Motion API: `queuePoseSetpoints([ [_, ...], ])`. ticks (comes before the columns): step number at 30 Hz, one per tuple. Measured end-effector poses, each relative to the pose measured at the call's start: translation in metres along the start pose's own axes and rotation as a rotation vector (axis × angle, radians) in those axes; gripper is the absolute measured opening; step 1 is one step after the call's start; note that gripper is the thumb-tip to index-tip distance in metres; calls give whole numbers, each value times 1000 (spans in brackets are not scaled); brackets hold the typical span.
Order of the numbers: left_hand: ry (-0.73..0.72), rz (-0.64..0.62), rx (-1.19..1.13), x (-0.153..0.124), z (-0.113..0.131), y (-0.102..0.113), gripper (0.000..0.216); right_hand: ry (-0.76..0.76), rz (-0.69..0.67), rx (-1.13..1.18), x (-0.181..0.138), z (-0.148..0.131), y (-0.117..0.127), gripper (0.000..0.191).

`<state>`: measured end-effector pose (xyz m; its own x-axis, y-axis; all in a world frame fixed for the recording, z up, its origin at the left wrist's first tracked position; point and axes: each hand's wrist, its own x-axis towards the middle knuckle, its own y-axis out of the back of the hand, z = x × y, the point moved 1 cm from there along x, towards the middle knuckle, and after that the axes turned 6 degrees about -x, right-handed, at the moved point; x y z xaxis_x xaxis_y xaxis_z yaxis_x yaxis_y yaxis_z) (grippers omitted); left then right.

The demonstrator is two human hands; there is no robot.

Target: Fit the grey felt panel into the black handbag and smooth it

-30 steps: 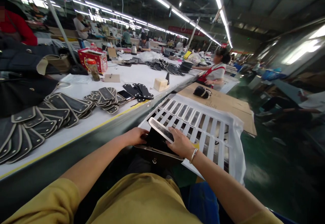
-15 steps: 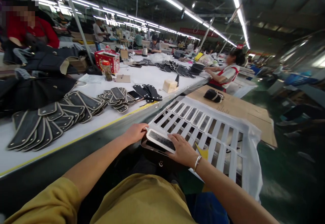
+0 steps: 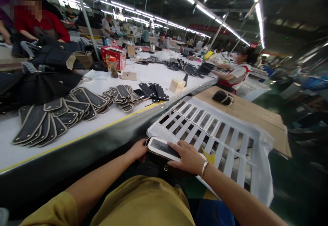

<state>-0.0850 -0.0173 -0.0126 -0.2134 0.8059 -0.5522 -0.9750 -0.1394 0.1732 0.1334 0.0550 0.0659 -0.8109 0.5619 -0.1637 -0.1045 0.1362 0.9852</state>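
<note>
Two hands meet over one flat piece at the near edge of the white slotted tray [image 3: 230,144]. My right hand [image 3: 188,157] lies palm-down on the white-rimmed panel [image 3: 164,148], fingers spread and pressing on its nearer end rather than closed round it. My left hand [image 3: 139,150] cups the panel's far-left corner and the dark bag part [image 3: 159,160] beneath it; whether those fingers pinch or merely steady cannot be told. The panel lies tilted, resting on the dark part, just beside the tray's front corner and over my lap.

Handling, as judged: the panel looks thin, light and fairly stiff, with a smooth dark face bordered by a pale rim. That face may mark or slip under a flat palm, so the rim along the long edges seems the better place to take hold, thumb beneath and fingers above.

On the long table [image 3: 164,74] to the left, fanned rows of similar dark pieces [image 3: 58,115] lie overlapping. A seated co-worker [image 3: 237,74] works farther along.
</note>
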Motion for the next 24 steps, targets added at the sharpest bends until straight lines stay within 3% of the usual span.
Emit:
queuePoseSetpoints([
  [4, -2, -50, -34, 0, 5, 3, 49, 53, -158, 95, -7, -4, 6, 76],
  [8, -5, -84, -40, 4, 3, 6, 49, 82, -276, 209, 6, 9, 7, 73],
  [14, -48, -118, -53, 10, 4, 8, 54, 60, -232, 201, 29, 34, -6, 72],
  [24, -63, -111, 5, 7, 7, 7, 54, 99, -57, -167, 18, 21, -19, 69],
])
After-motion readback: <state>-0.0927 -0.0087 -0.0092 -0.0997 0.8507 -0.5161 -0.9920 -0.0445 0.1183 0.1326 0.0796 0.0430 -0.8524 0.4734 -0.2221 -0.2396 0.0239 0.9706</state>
